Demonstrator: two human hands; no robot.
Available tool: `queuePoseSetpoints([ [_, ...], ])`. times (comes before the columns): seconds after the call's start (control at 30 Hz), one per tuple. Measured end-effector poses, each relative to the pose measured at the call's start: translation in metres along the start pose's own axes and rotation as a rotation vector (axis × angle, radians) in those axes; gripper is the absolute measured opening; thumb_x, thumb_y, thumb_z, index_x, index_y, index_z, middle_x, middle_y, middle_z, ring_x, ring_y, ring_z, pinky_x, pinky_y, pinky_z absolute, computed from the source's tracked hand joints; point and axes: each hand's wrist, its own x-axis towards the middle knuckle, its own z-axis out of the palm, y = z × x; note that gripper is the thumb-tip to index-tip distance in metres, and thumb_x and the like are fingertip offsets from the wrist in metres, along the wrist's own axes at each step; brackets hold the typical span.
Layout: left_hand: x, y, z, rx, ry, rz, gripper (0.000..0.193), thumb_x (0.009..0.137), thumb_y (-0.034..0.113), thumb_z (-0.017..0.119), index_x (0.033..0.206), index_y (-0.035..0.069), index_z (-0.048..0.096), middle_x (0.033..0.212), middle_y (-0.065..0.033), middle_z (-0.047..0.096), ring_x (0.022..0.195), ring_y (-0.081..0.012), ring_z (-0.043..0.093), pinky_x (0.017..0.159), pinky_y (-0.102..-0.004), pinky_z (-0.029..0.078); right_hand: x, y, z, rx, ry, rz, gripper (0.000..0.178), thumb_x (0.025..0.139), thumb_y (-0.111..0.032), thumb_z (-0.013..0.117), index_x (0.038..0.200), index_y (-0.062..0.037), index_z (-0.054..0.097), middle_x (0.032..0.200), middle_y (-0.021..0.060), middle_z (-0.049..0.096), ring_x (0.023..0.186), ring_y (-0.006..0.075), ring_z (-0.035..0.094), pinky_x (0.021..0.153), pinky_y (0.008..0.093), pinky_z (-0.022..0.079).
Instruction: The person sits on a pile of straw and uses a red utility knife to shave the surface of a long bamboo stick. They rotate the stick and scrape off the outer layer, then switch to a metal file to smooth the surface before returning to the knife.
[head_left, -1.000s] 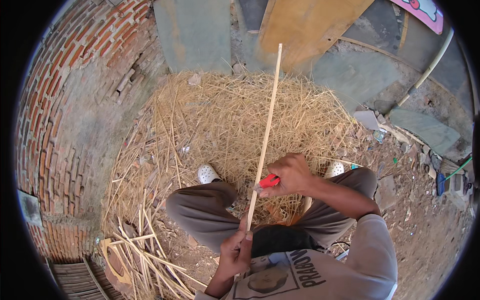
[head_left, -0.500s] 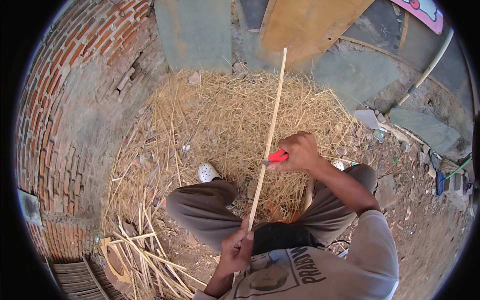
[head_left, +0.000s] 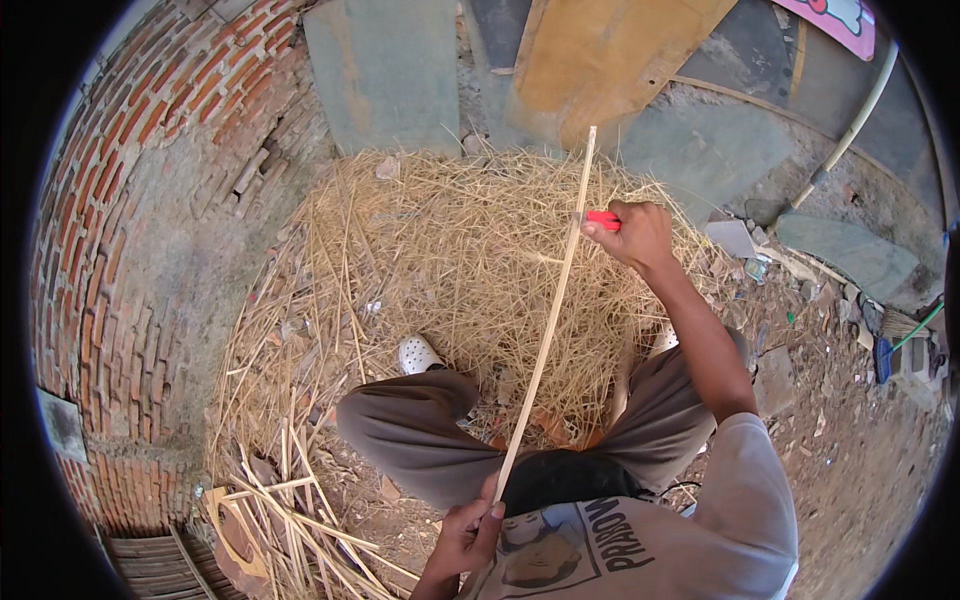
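Observation:
A long, pale strip that looks like split bamboo point(head_left: 548, 335) slants up and away from my lap over the shavings. Its near end is pinched in my left hand point(head_left: 468, 537), close to my shirt. My right hand point(head_left: 640, 235) is closed round a red-handled utility knife point(head_left: 602, 219). The knife's blade meets the strip in its far part, a short way below the far tip. Most of the knife handle is hidden by my fingers.
A thick heap of straw-like shavings point(head_left: 450, 240) covers the ground before my crossed legs. Several pale strips point(head_left: 300, 520) lie at my lower left. A brick wall point(head_left: 110, 330) rises on the left; flat boards point(head_left: 385, 80) lean at the back. Rubble and a broom point(head_left: 915, 335) are at right.
My right hand has slid the knife away from me along the strip, from its middle toward its far end. The strip's far end has tilted a little right and lower in view.

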Motion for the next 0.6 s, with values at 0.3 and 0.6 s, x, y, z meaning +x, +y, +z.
queuePoseSetpoints([
  [0.3,-0.032,0.010,-0.006,0.294,0.039,-0.359,0.037,0.098,0.023,0.053,0.129,0.004,0.055,0.064,-0.0029,0.050,0.059,-0.0098,0.048,0.055,-0.0271,0.041,0.023,0.034,0.000,-0.119,0.063,0.150,0.069,0.075,-0.078,0.054,0.060,-0.0113,0.065,0.051,0.0108,0.058,0.049,0.0288,0.060,0.048,0.0410,0.046],
  [0.6,-0.045,0.013,-0.017,0.299,0.011,-0.235,0.038,0.100,0.030,0.047,0.129,0.007,0.057,0.075,-0.0074,0.061,0.061,-0.0126,0.049,0.056,-0.0307,0.042,0.022,0.056,0.018,-0.203,-0.028,0.182,0.070,0.076,-0.079,0.051,0.065,-0.0116,0.068,0.053,0.0119,0.060,0.054,0.0311,0.063,0.052,0.0411,0.050],
])
